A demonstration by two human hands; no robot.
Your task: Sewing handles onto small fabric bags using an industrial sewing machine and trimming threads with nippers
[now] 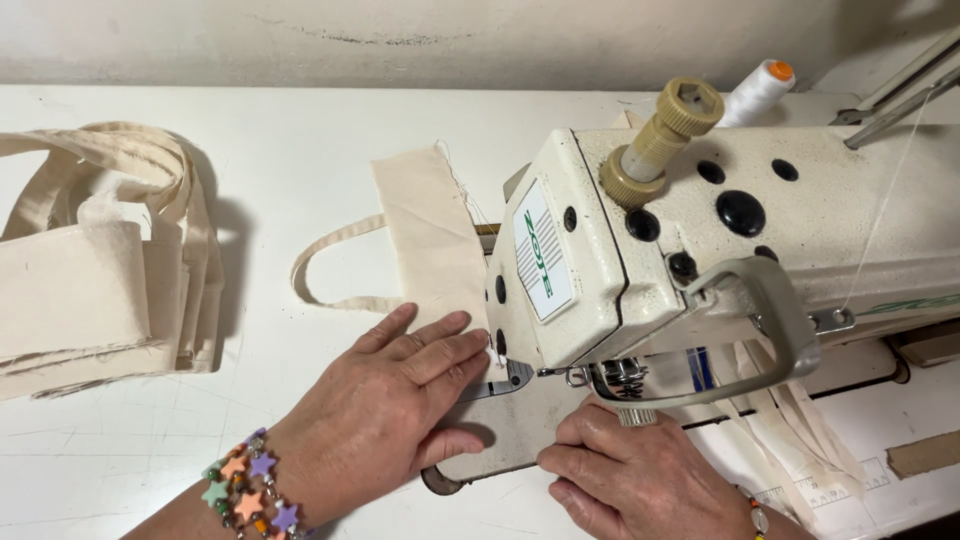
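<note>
While my left hand (pixel 395 395) lies flat, fingers spread, on cream canvas (pixel 430 235), my right hand (pixel 630 480), loosely curled and holding nothing, steadies beneath the presser foot (pixel 515 377); next I'd feed straight.

The white counter (pixel 300 130) is scuffed and faintly scratched. At nine o'clock lies a pile of cream cloth bags (pixel 100 260) with looped handles. Near the centre a cream cloth piece (pixel 430 235) with a strap loop lies flat on it. From three o'clock the cream sewing machine (pixel 700 230) stands on it, with cloth strips (pixel 790 420) trailing at four o'clock.
</note>
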